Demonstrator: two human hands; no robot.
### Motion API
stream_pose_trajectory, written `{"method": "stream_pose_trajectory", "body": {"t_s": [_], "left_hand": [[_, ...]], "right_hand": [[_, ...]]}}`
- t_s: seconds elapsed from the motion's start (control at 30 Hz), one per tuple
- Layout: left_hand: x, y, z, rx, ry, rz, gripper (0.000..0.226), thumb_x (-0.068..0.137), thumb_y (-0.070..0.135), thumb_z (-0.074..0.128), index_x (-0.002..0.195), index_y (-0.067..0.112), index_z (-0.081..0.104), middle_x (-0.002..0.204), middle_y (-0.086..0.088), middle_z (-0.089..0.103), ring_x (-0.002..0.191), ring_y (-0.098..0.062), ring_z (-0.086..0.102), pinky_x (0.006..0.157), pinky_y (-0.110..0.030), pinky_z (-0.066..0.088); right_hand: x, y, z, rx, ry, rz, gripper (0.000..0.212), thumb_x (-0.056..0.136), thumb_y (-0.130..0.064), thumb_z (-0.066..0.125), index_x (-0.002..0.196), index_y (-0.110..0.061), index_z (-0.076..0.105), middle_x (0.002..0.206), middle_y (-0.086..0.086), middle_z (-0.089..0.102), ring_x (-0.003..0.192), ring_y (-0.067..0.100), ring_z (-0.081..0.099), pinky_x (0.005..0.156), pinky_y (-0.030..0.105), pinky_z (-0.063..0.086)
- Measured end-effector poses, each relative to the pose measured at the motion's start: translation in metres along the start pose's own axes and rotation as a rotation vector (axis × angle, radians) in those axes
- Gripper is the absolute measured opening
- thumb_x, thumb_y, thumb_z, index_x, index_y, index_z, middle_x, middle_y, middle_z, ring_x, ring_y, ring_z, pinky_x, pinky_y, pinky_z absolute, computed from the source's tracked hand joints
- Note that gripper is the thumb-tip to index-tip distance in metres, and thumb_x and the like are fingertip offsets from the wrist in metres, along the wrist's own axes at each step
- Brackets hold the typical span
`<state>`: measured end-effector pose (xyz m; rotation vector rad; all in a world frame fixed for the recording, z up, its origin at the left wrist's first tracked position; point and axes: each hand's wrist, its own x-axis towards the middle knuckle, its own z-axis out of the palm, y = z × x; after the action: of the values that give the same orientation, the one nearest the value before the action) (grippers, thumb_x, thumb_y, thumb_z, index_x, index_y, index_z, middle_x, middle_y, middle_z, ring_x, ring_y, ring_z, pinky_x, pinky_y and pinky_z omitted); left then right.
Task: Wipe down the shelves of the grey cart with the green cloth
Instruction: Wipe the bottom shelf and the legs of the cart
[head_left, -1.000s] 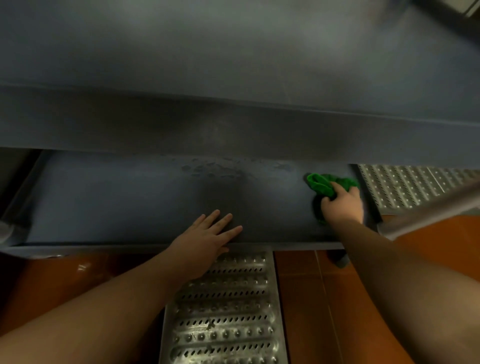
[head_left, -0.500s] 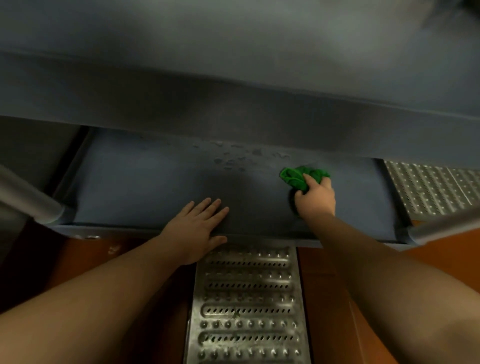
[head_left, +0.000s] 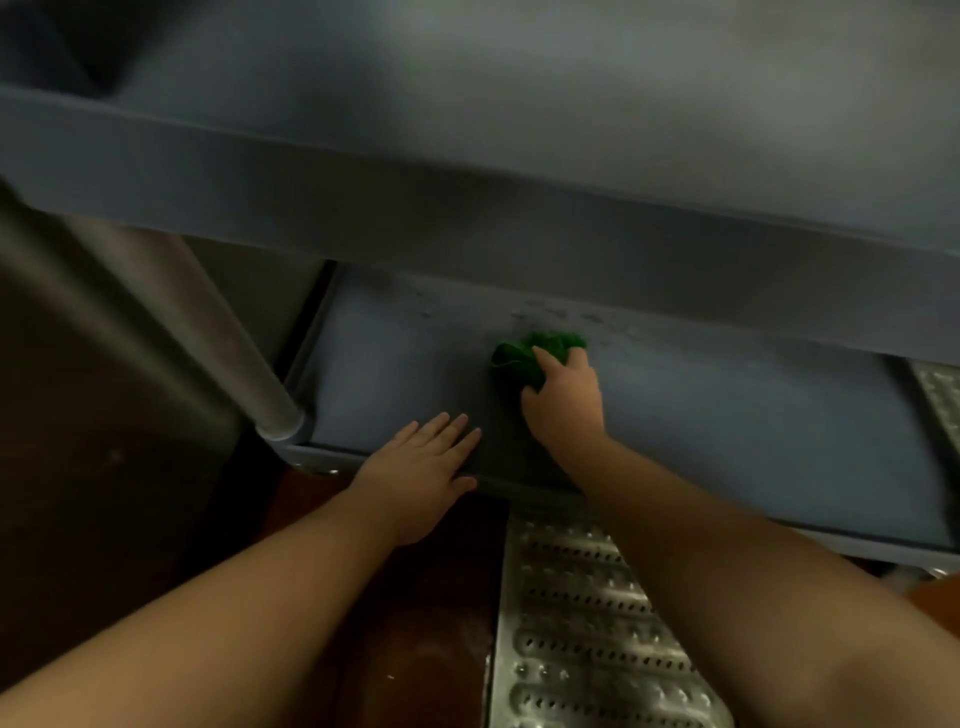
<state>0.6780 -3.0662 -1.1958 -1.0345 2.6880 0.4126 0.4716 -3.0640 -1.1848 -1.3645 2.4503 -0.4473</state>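
On the lower shelf (head_left: 727, 415), mid-wipe: the right hand (head_left: 563, 397) grips the bunched cloth (head_left: 524, 356) at centre, pressing it down. The left hand (head_left: 421, 462) lies flat, fingers straight, on the front rim at seven o'clock of the cloth. Spots (head_left: 561, 314) sit at twelve o'clock, likely next. Count: two shelves, one cloth, two hands.

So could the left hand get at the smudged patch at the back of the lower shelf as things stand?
Probably yes. The left hand rests flat on the lower shelf's front edge, and the smudges lie further back under the upper shelf. Only the right hand gripping the green cloth sits partly in the path.
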Motion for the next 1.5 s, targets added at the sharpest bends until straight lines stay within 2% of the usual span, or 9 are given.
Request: {"method": "stream_pose_trajectory", "body": {"t_s": [0.27,0.5,0.7,0.87,1.03,1.2,1.37,1.43,1.5], "left_hand": [[-0.028,-0.036,-0.005,-0.038,0.011,-0.131,0.066,0.100,0.054,0.023,0.155,0.025,-0.001,0.163,0.004,-0.006,0.149,-0.013,-0.007,0.122,-0.038,-0.001],[-0.036,-0.045,-0.006,-0.058,0.009,-0.154,0.063,0.103,0.047,0.023,0.155,0.023,-0.001,0.163,0.005,-0.003,0.149,-0.011,-0.006,0.121,-0.034,0.000],[-0.031,-0.028,-0.011,-0.008,-0.022,-0.191,0.063,0.103,0.039,0.024,0.155,0.017,-0.004,0.163,-0.001,-0.009,0.149,-0.015,-0.008,0.121,-0.037,-0.002],[0.002,0.027,-0.025,-0.082,0.028,-0.040,0.074,0.100,0.048,0.032,0.155,0.014,-0.005,0.163,-0.003,-0.006,0.150,-0.018,-0.006,0.122,-0.036,0.001],[0.022,0.062,-0.006,-0.044,-0.063,-0.110,0.070,0.102,0.051,0.022,0.155,0.013,-0.004,0.163,-0.004,-0.008,0.149,-0.017,-0.006,0.121,-0.036,0.000],[0.024,0.059,-0.002,0.012,-0.059,-0.094,0.068,0.101,0.051,0.020,0.155,0.015,-0.003,0.163,-0.002,-0.009,0.149,-0.015,-0.008,0.121,-0.034,-0.001],[0.026,0.071,-0.001,0.071,-0.008,-0.129,0.079,0.094,0.063,0.008,0.154,0.014,-0.004,0.163,-0.005,-0.008,0.149,-0.017,-0.008,0.121,-0.035,-0.002],[0.038,0.099,-0.008,0.049,0.070,-0.038,0.085,0.091,0.068,0.012,0.155,0.015,-0.005,0.163,-0.003,-0.007,0.149,-0.016,-0.008,0.122,-0.037,-0.001],[0.057,0.141,-0.011,-0.016,0.054,0.069,0.083,0.094,0.065,0.024,0.154,0.017,-0.007,0.163,-0.001,-0.009,0.149,-0.015,-0.008,0.122,-0.037,0.000]], "right_hand": [[-0.005,-0.089,0.047,0.037,-0.077,-0.232,0.062,0.093,-0.030,0.056,0.152,-0.024,0.038,0.150,0.009,0.029,0.128,0.032,0.038,0.105,0.039,0.039],[-0.008,-0.120,0.061,-0.021,-0.103,-0.363,0.057,0.097,-0.023,0.050,0.152,-0.029,0.036,0.148,0.007,0.032,0.127,0.031,0.037,0.098,0.039,0.046],[0.007,-0.073,0.034,-0.015,-0.080,-0.259,0.060,0.097,-0.022,0.052,0.153,-0.028,0.034,0.147,0.008,0.032,0.128,0.033,0.037,0.101,0.044,0.045],[0.011,-0.033,0.018,0.025,-0.064,-0.233,0.057,0.098,-0.019,0.050,0.153,-0.025,0.036,0.148,0.010,0.033,0.127,0.032,0.037,0.104,0.040,0.041],[0.018,0.021,-0.008,-0.008,-0.048,-0.189,0.057,0.099,-0.021,0.049,0.154,-0.026,0.033,0.150,0.010,0.031,0.129,0.031,0.036,0.104,0.041,0.041],[0.031,0.097,-0.044,-0.030,-0.036,-0.011,0.055,0.101,-0.025,0.049,0.153,-0.031,0.033,0.151,0.006,0.028,0.131,0.030,0.036,0.103,0.046,0.046],[0.034,0.159,-0.070,-0.026,-0.006,0.093,0.055,0.101,-0.027,0.053,0.152,-0.032,0.035,0.148,0.007,0.029,0.130,0.032,0.040,0.102,0.047,0.048],[0.033,0.169,-0.072,-0.030,0.000,0.086,0.056,0.101,-0.027,0.053,0.153,-0.031,0.034,0.148,0.008,0.029,0.129,0.033,0.041,0.103,0.048,0.047],[0.031,0.172,-0.073,-0.027,0.003,0.102,0.056,0.101,-0.027,0.053,0.153,-0.032,0.034,0.150,0.008,0.028,0.132,0.032,0.039,0.104,0.048,0.047]]}}
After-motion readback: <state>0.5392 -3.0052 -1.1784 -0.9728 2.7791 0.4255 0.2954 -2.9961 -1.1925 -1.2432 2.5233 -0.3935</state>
